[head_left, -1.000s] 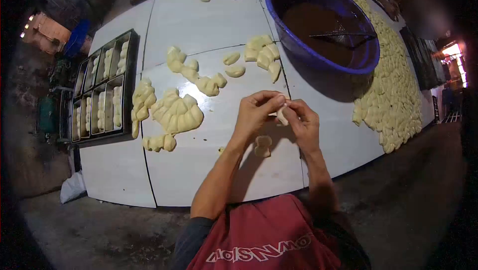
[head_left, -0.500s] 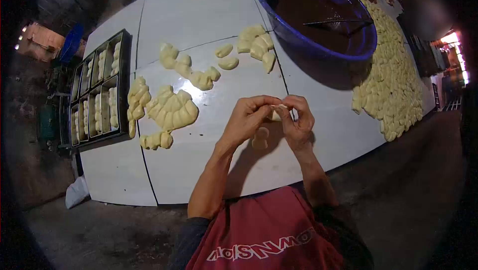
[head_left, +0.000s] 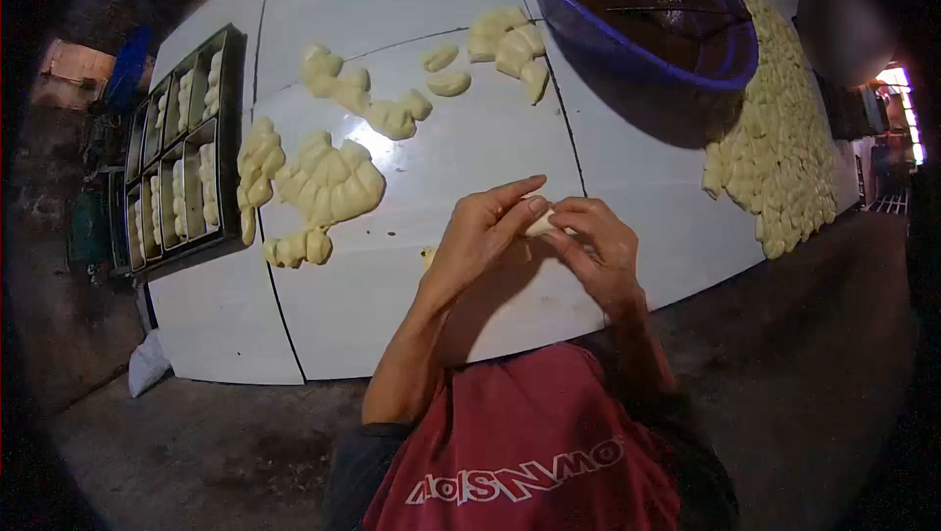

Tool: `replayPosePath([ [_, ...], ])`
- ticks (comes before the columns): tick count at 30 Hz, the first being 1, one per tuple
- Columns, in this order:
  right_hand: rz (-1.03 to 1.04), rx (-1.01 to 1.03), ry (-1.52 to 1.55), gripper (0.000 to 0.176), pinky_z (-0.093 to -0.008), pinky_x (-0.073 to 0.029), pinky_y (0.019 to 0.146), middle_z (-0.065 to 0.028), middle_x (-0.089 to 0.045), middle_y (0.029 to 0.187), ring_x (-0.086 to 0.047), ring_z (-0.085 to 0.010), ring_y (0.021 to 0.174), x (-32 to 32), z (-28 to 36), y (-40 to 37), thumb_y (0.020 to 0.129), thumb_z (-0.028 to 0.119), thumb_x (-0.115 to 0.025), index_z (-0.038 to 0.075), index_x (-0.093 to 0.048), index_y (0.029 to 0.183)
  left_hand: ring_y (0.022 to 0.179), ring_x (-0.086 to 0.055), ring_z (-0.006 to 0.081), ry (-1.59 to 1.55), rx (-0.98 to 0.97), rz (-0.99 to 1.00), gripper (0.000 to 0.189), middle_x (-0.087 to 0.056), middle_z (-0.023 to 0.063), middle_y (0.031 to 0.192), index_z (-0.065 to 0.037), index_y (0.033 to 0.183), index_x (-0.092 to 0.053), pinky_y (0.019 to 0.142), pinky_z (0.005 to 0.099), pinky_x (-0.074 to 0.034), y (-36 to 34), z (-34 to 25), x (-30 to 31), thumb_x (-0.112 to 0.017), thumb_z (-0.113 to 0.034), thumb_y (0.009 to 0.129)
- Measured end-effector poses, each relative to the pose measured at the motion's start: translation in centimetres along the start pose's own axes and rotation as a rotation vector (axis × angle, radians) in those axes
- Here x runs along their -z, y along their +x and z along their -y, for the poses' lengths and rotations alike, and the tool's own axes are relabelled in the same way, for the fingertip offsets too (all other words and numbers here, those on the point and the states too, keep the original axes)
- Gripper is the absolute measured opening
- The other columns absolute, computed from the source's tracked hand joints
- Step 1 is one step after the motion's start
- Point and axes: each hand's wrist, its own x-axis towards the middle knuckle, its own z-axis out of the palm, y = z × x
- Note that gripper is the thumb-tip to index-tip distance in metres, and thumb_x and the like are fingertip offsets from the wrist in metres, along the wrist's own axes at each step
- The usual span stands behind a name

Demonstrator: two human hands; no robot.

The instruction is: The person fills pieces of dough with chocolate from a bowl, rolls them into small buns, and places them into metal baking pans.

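Note:
A small pale piece of dough (head_left: 540, 225) is pinched between my two hands above the white table. My left hand (head_left: 480, 235) presses it with the thumb while the index finger reaches out over it. From the other side, my right hand (head_left: 600, 245) grips it with thumb and curled fingers. A bit of yellowish dough (head_left: 428, 255) shows beside my left wrist, mostly hidden. Further left lie a fan-shaped cluster of dough pieces (head_left: 331, 181) and a smaller clump (head_left: 299, 249). Two loose dough pieces (head_left: 448, 83) rest beyond my hands.
A blue tub (head_left: 627, 53) of brown contents stands at the back right, next to a wide spread of dough pieces (head_left: 769, 173). On the left is a dark divided baking tin (head_left: 233, 139) with dough rolls in its compartments. The white table's front edge (head_left: 363, 377) runs near my body.
The view has shifted, so the table's things sit higher in the picture. My left index finger has lifted off the dough and stretched out. Dough seen below my hands earlier is now hidden.

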Motion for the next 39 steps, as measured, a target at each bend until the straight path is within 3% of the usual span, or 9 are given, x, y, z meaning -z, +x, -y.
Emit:
replayPosePath([
  [5, 0.024, -0.578, 0.405, 0.015, -0.0296, -0.057, 0.075, -0.0135, -0.069, 0.095, -0.07, -0.0217, 0.086, 1.3, -1.2, -1.7, 0.09, 0.006, -0.068, 0.0, -0.067, 0.104, 0.104, -0.068, 0.0304, 0.697, -0.271, -0.004, 0.071, -0.06, 0.0174, 0.131, -0.01, 0.142, -0.049, 0.086, 0.0379, -0.055, -2.1, -0.2, 1.3, -0.079, -0.025, 0.08],
  [9, 0.353, -0.292, -0.042, 0.025, -0.0365, -0.053, 0.079, -0.0108, -0.066, 0.102, -0.066, -0.0285, 0.09, 0.6, -3.1, -2.3, 0.091, 0.021, -0.068, 0.005, -0.065, 0.11, 0.101, -0.067, 0.035, 0.987, -0.334, 0.094, 0.062, -0.062, 0.0146, 0.12, -0.012, 0.129, -0.058, 0.084, 0.0441, -0.055, -1.8, 1.3, 0.9, -0.082, -0.023, 0.073],
  [12, 0.344, -0.022, -0.254, 0.03, -0.0397, -0.052, 0.082, -0.0107, -0.063, 0.106, -0.064, -0.0311, 0.094, 0.5, -1.2, -2.0, 0.089, 0.022, -0.069, 0.007, -0.063, 0.114, 0.096, -0.066, 0.0357, 0.927, -0.331, 0.099, 0.048, -0.063, 0.0125, 0.113, -0.011, 0.119, -0.061, 0.082, 0.0442, -0.055, -1.0, 3.4, 0.2, -0.078, -0.019, 0.075],
  [18, 0.465, -0.276, -0.033, 0.032, -0.0407, -0.046, 0.092, -0.01, -0.063, 0.108, -0.059, -0.028, 0.106, 0.6, -0.3, -2.1, 0.087, 0.023, -0.071, 0.008, -0.062, 0.113, 0.091, -0.065, 0.0358, 0.907, -0.229, 0.08, 0.035, -0.063, 0.0124, 0.105, -0.011, 0.112, -0.063, 0.075, 0.0452, -0.054, -3.2, 1.7, -0.1, -0.074, -0.018, 0.079],
  [23, 0.56, -0.034, -0.286, 0.034, -0.0403, -0.046, 0.094, -0.01, -0.061, 0.118, -0.057, -0.0308, 0.111, 0.5, -0.7, -1.1, 0.089, 0.03, -0.069, 0.007, -0.064, 0.113, 0.089, -0.065, 0.0362, 0.928, -0.197, -0.005, 0.062, -0.059, 0.0151, 0.108, -0.009, 0.13, -0.051, 0.072, 0.0456, -0.054, -4.6, 2.5, -0.3, -0.078, -0.019, 0.075],
  [26, 0.481, -0.131, -0.197, 0.034, -0.0418, -0.048, 0.096, -0.0138, -0.06, 0.121, -0.058, -0.0321, 0.111, -0.2, 0.2, 1.9, 0.089, 0.027, -0.068, 0.005, -0.064, 0.116, 0.099, -0.066, 0.0358, 0.87, -0.27, 0.013, 0.087, -0.054, 0.0199, 0.133, -0.011, 0.147, -0.039, 0.077, 0.0445, -0.055, -5.3, 2.4, 1.2, -0.082, -0.036, 0.075],
  [29, 0.313, -0.262, -0.081, 0.035, -0.0423, -0.049, 0.097, -0.0171, -0.059, 0.122, -0.059, -0.0319, 0.111, -2.5, 0.0, 7.3, 0.09, 0.022, -0.068, 0.004, -0.063, 0.119, 0.1, -0.068, 0.0352, 0.828, -0.103, -0.055, 0.083, -0.048, 0.0175, 0.146, -0.013, 0.147, -0.041, 0.085, 0.04, -0.055, -5.5, 0.6, 2.7, -0.079, -0.04, 0.079],
  [34, 0.129, 0.24, -0.586, 0.041, -0.0448, -0.05, 0.093, -0.0149, -0.057, 0.124, -0.058, -0.0335, 0.114, -10.2, -4.7, 16.8, 0.089, 0.017, -0.065, 0.005, -0.057, 0.128, 0.093, -0.069, 0.0235, 0.558, -0.117, -0.255, 0.06, -0.059, 0.0159, 0.135, -0.008, 0.135, -0.057, 0.079, 0.0339, -0.056, -4.7, -1.0, 5.2, -0.078, -0.03, 0.083],
  [39, 0.175, 0.121, -0.4, 0.023, -0.0433, -0.049, 0.083, -0.0152, -0.066, 0.104, -0.064, -0.0316, 0.095, -11.9, -7.2, 19.7, 0.089, 0.018, -0.062, 0.004, -0.063, 0.106, 0.08, -0.066, 0.0166, 0.275, -0.126, -0.473, 0.056, -0.064, 0.015, 0.123, -0.002, 0.132, -0.058, 0.067, 0.0298, -0.054, -2.0, -1.2, 6.7, -0.077, -0.026, 0.086],
])
